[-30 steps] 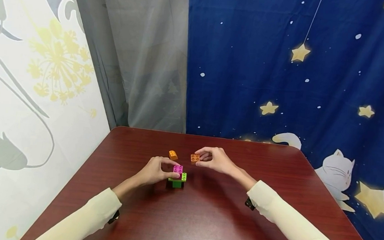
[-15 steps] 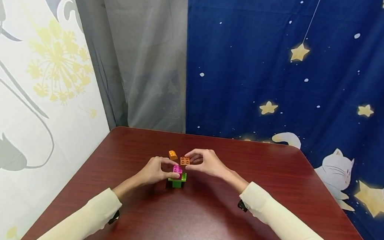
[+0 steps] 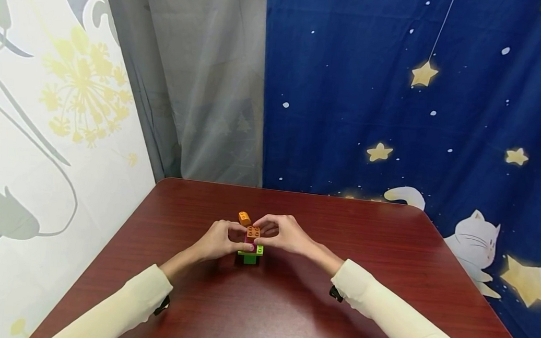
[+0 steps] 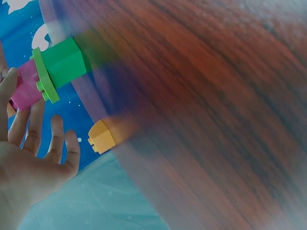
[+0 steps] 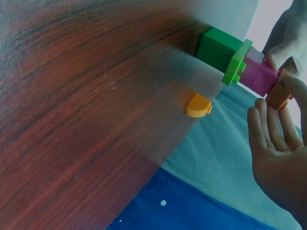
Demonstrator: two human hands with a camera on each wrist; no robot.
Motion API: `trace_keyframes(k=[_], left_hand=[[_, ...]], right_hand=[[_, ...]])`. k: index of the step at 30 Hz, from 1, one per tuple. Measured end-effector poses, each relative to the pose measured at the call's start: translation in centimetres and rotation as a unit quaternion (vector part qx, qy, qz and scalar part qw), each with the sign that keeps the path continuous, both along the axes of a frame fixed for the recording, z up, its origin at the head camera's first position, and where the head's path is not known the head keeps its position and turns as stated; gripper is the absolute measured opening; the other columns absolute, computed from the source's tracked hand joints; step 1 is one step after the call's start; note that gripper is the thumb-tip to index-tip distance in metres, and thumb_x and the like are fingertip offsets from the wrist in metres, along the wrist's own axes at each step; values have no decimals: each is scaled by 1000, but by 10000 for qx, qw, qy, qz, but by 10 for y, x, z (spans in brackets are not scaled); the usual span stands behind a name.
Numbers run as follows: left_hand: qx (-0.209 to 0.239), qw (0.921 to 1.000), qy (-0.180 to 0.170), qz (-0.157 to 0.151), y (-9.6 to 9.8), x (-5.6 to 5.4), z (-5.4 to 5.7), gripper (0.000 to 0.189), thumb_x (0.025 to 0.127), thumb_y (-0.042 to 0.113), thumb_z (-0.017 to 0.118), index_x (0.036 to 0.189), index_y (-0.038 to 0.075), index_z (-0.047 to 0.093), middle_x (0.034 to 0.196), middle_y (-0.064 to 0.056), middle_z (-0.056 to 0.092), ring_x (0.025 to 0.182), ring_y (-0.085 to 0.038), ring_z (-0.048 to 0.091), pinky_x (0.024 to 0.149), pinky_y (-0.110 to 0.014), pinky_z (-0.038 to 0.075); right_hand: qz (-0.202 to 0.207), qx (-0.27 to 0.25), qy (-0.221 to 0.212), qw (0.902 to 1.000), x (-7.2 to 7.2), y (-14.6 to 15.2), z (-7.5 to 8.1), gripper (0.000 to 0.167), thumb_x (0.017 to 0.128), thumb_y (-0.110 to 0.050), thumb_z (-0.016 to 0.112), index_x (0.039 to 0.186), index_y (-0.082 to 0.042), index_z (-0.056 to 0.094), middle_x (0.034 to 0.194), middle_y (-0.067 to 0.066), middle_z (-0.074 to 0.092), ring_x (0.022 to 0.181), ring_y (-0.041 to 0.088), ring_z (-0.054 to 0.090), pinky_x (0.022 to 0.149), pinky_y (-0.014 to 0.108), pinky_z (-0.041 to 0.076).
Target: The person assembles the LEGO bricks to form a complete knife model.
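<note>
In the head view, the right hand (image 3: pixel 289 236) pinches the orange brick (image 3: pixel 254 233), now shifted left and nearer, over the magenta bricks (image 5: pixel 261 78), which the left hand (image 3: pixel 220 238) still pinches. The left wrist view shows the lime plate (image 4: pixel 44 74) and green block (image 4: pixel 64 62) beneath them. In the right wrist view, I see orange touching magenta; the curved brick (image 5: pixel 197 106) sits apart.

Your table (image 3: pixel 270 310) is dark red-brown, with streaky wood grain that shows up in both your wrist views and a pale sheen on the part nearest you. Its far corners are rounded. A stack (image 4: pixel 44 74) stands upright on it, and the green block (image 3: pixel 250 260) at its foot meets the surface. Beyond that, slightly to your left, an orange block (image 3: pixel 244 219) lies on its own, studs upward, one side curved.
</note>
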State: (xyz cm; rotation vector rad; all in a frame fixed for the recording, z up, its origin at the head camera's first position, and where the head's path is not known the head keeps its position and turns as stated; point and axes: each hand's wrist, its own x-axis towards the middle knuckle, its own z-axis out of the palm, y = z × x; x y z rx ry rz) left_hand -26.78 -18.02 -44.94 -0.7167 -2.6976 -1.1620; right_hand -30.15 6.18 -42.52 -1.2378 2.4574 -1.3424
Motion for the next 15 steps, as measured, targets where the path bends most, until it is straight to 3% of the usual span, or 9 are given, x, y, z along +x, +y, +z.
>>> trace_keyframes(k=[7, 15], left_hand=[[-42, 9999, -128, -46, 0, 0, 0, 43, 83, 41, 89, 114, 11, 79, 103, 1, 76, 87, -18, 67, 72, -28, 53], [-49, 9998, -160, -79, 1, 0, 0, 40, 83, 40, 89, 112, 13, 80, 101, 2, 75, 85, -21, 66, 70, -29, 52]], right_hand=[[93, 13, 203, 9997, 2, -3, -1, 34, 88, -10, 85, 120, -10, 74, 113, 4, 76, 99, 17, 75, 83, 26, 58], [-79, -55, 188, 9998, 4, -7, -2, 31, 86, -10, 86, 115, -10, 75, 108, 7, 77, 96, 19, 76, 81, 27, 59]])
